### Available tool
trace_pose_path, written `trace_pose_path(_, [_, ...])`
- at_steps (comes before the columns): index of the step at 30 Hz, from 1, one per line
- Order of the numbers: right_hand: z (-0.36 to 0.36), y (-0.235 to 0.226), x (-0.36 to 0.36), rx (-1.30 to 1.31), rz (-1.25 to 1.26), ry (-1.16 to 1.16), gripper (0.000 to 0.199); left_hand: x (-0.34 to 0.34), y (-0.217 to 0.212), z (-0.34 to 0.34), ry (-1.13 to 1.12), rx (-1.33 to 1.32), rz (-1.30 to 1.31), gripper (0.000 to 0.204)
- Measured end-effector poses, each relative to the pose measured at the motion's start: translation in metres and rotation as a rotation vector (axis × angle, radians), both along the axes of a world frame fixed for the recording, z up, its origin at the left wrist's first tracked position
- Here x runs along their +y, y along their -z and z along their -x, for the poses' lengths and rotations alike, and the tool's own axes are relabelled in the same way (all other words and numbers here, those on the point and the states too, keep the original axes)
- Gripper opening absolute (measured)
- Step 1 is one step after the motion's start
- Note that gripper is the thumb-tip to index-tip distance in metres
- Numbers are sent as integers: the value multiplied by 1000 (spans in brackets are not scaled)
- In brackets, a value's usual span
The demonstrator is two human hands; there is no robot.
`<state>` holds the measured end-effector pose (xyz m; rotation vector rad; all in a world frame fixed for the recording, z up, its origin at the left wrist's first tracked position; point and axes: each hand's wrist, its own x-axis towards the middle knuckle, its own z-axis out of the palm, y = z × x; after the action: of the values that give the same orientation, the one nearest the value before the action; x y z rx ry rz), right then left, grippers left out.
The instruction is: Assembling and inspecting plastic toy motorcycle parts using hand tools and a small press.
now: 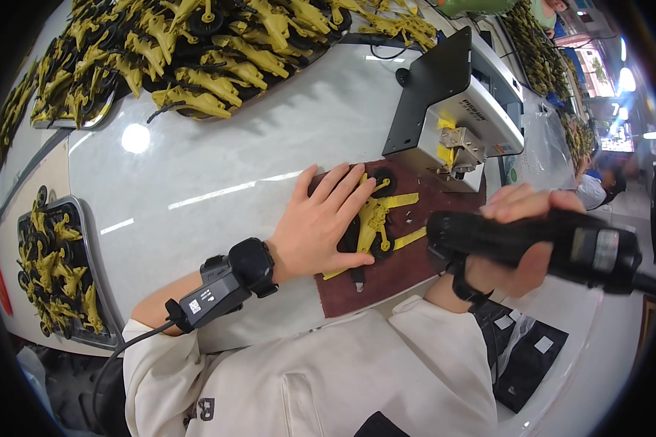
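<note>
My left hand (328,218) lies flat with fingers spread, pressing on a yellow plastic toy body (375,216) with black wheels. The toy lies on a maroon cloth mat (415,273), partly hidden under my palm and fingers. My right hand (528,207) is wrapped round a black power screwdriver (470,231), smeared by motion. The screwdriver's front end hangs just right of the toy, and its tip cannot be made out. A cable leaves its rear end.
A grey-and-white boxy machine (444,109) with yellow tape stands behind the mat. Yellow-and-black toy assemblies (219,58) are heaped at the back left. A metal tray (98,277) of similar parts sits at the left. Black pouches (525,357) lie at the lower right.
</note>
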<state>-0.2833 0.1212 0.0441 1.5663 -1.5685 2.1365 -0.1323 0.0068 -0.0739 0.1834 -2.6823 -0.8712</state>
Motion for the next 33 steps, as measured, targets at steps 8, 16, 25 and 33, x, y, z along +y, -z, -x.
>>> trace_pose_path(8, [-26,25,5,71,19,61,60,-1,5,-4,-13,-15,7,91])
trace_pose_path(16, [-32,37,13,-13,-84,60,60,0,1,0,11,-4,-6,92])
trace_pose_path(25, [-28,33,14,68,-104,22,52,0,2,-2,2,-9,13,91])
trace_pose_path(33, [15,-12,12,135,119,296,58,1,4,0,-3,16,9,92])
